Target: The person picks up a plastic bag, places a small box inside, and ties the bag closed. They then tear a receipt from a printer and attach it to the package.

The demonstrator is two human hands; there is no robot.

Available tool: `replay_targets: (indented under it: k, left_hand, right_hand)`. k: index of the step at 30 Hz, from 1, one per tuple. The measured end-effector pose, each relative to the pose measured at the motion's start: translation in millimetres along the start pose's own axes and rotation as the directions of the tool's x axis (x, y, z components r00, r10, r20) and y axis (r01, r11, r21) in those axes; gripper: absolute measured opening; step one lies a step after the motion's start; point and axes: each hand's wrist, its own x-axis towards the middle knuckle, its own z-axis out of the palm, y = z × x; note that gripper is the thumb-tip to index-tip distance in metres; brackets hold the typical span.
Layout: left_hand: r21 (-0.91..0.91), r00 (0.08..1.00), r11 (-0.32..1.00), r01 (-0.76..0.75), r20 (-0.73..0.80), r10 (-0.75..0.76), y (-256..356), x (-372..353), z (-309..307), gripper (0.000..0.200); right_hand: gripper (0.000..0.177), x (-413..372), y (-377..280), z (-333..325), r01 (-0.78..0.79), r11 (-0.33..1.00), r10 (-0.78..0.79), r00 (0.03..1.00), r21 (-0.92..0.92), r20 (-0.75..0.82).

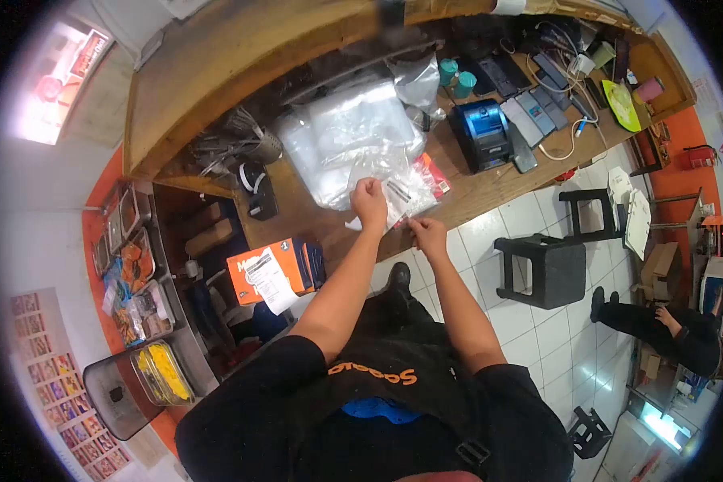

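A clear plastic bag (375, 167) with a printed white paper slip (399, 191) at it lies at the counter's front edge. My left hand (369, 202) pinches the bag, its fingers closed at the near side. To the right, my right hand (427, 236) has thumb and fingers pressed together at the bag's lower corner; the exact grip there is small and partly hidden. Behind the bag lies a stack of clear plastic bags (360, 116). A red and white packet (432, 176) shows beside the slip.
Left of my arms is an orange box (271, 271) with a receipt (275, 287) on it. A blue-black printer (484, 135), phones (524, 119) and cables are on the counter (490, 189). Black stools (542, 270) stand on the tiled floor; another person (659, 325) is at right.
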Motion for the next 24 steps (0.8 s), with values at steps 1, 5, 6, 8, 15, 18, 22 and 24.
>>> replay_targets:
  k: [1, 5, 6, 8, 15, 18, 22, 24]
  left_hand:
    - [0.097, 0.999, 0.995, 0.031, 0.018, -0.033, -2.4, 2.4, 1.3, 0.017]
    - [-0.183, 0.979, 0.962, 0.204, 0.056, -0.197, -20.6, -15.4, 12.1, 0.017]
    - [-0.079, 0.978, 0.98, 0.184, 0.113, -0.174, -21.8, -20.3, 10.4, 0.018]
    - [0.011, 0.975, 0.992, 0.125, 0.184, -0.125, -20.6, -34.1, 0.8, 0.018]
    - [-0.344, 0.497, 0.397, 0.851, 0.773, -0.395, 10.6, -69.3, -36.5, 0.043]
    - [-0.414, 0.556, 0.429, 0.803, 0.779, -0.289, 39.9, -75.1, -49.0, 0.04]
    - [-0.657, 0.652, 0.245, 0.713, 0.75, 0.114, 160.6, -53.1, -58.6, 0.045]
    - [-0.749, 0.737, 0.265, 0.608, 0.656, 0.165, 200.7, -34.1, -46.5, 0.046]
  right_hand:
    - [0.025, -3.4, -0.8, 1.4, 0.019, 1.0, -0.019, 1.0, -0.001, -0.009]
    - [0.015, -14.1, 3.1, 0.8, 0.215, 0.949, -0.307, 0.788, -0.229, -0.533]
    - [0.016, -4.9, 24.3, -0.7, 0.282, 0.937, -0.349, 0.789, -0.207, -0.506]
    - [0.019, -6.6, 28.8, -16.9, 0.192, 0.976, -0.215, 0.912, -0.1, -0.348]
    - [0.037, -85.6, -20.5, -53.7, -0.097, 0.835, 0.048, 0.993, 0.541, 0.104]
    - [0.045, -87.4, -24.1, -86.0, -0.089, 0.803, -0.038, 0.979, 0.589, 0.201]
    - [0.05, -55.1, -137.0, -141.6, 0.129, 0.582, -0.365, 0.924, 0.803, 0.116]
    - [0.048, -33.3, -203.3, -159.9, 0.243, 0.547, -0.486, 0.871, 0.801, 0.068]
